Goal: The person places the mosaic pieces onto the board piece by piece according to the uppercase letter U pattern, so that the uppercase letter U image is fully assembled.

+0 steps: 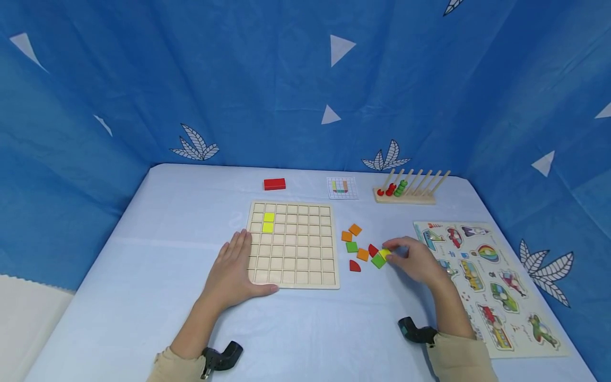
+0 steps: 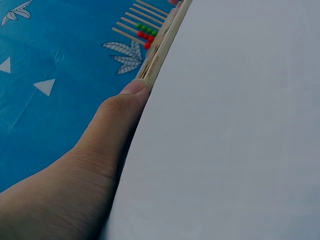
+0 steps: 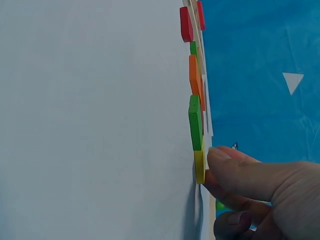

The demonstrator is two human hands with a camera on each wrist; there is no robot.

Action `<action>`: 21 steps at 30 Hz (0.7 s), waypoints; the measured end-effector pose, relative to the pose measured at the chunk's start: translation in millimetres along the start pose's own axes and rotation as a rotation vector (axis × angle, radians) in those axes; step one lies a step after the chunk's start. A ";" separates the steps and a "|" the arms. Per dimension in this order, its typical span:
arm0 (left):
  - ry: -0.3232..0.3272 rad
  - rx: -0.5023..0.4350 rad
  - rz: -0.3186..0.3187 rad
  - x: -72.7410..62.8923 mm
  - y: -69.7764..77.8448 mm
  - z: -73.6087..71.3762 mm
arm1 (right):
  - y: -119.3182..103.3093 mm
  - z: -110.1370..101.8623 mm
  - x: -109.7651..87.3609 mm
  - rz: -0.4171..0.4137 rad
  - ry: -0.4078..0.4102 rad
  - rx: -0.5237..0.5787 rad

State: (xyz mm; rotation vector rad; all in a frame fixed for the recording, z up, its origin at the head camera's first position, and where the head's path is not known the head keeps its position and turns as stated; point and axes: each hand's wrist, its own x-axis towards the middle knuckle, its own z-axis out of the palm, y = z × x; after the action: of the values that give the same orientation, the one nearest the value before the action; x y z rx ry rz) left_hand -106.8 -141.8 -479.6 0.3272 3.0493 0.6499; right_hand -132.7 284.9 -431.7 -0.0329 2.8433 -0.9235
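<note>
My left hand [image 1: 233,270] lies against the left side of a wooden grid board [image 1: 298,239]. Its fingers are extended along that side and its thumb touches the near edge, as the thumb [image 2: 120,110] in the left wrist view also shows. Two yellow square tiles [image 1: 268,227] sit in the board's upper left cells. My right hand [image 1: 415,260] pinches another yellow tile [image 3: 199,167] at its edge, between thumb and fingers. That tile is right beside a green square tile [image 1: 378,260]. Near it lie red quarter-round pieces [image 1: 355,266] and orange tiles [image 1: 363,254].
A red box [image 1: 274,184] and a pattern card [image 1: 342,188] lie behind the board. A bead counting rack [image 1: 406,197] stands at the back right. A vehicle picture puzzle [image 1: 520,329] lies on the right, partly under the right forearm. Blue curtains [image 1: 267,79] surround the white table.
</note>
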 end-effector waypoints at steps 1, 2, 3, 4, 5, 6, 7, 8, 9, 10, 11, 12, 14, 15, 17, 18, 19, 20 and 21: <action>-0.002 0.001 -0.001 -0.1 0.1 -0.2 | 0.0 0.1 -0.3 0.005 -0.005 0.002; -0.005 0.001 -0.002 -0.3 0.3 -0.5 | 0.3 0.4 -0.5 0.010 -0.010 0.005; -0.009 0.001 -0.002 -0.4 0.4 -0.6 | 0.4 0.8 -0.7 0.013 -0.014 0.009; -0.010 0.002 -0.003 -0.4 0.5 -0.9 | 0.3 1.1 -1.1 0.012 -0.018 0.012; -0.012 0.002 -0.003 -0.5 0.7 -1.4 | 0.4 1.4 -1.3 0.012 -0.020 0.015; -0.013 0.002 -0.005 -0.6 1.0 -1.8 | 0.7 1.8 -1.4 0.010 -0.022 0.017; -0.013 0.001 -0.005 -0.7 1.3 -2.2 | 0.8 2.3 -1.6 0.011 -0.024 0.021; -0.012 0.001 -0.005 -0.6 1.5 -2.6 | 1.0 2.4 -1.8 0.006 -0.026 0.021; -0.011 0.001 -0.004 -0.7 1.6 -2.8 | 1.0 2.4 -1.9 0.001 -0.027 0.022; -0.011 0.001 -0.004 -0.7 1.7 -3.1 | 1.3 2.3 -1.9 -0.004 -0.028 0.020; -0.010 0.003 -0.004 -0.6 1.6 -3.0 | 1.6 2.4 -1.8 -0.004 -0.028 0.021; -0.010 0.003 -0.004 -0.6 1.5 -2.9 | 1.7 2.4 -1.7 -0.007 -0.030 0.019; -0.009 0.004 -0.003 -0.6 1.3 -2.6 | 1.6 2.3 -1.9 -0.008 -0.033 0.015; -0.009 0.005 -0.003 -0.6 1.3 -2.5 | 1.6 2.4 -1.7 -0.005 -0.035 0.013; -0.010 0.008 -0.003 -0.5 1.1 -2.1 | 1.4 2.3 -1.2 0.003 -0.037 0.005; -0.011 0.006 -0.003 -0.5 1.2 -2.2 | 1.3 2.2 -1.0 0.007 -0.039 0.000; -0.011 0.007 -0.003 -0.4 1.3 -2.3 | 1.4 2.2 -0.7 0.015 -0.039 -0.005; -0.012 0.007 -0.003 -0.4 1.3 -2.4 | 1.4 2.2 -0.1 0.022 -0.040 -0.008; -0.012 0.007 -0.004 -0.4 1.3 -2.4 | 1.4 2.1 0.3 0.028 -0.040 -0.012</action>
State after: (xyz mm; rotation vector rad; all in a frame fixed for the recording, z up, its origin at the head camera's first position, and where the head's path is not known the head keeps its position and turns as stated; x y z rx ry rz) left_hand -106.3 -141.7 -476.9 0.3243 3.0405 0.6343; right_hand -132.7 284.8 -434.2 -0.0127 2.8057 -0.8896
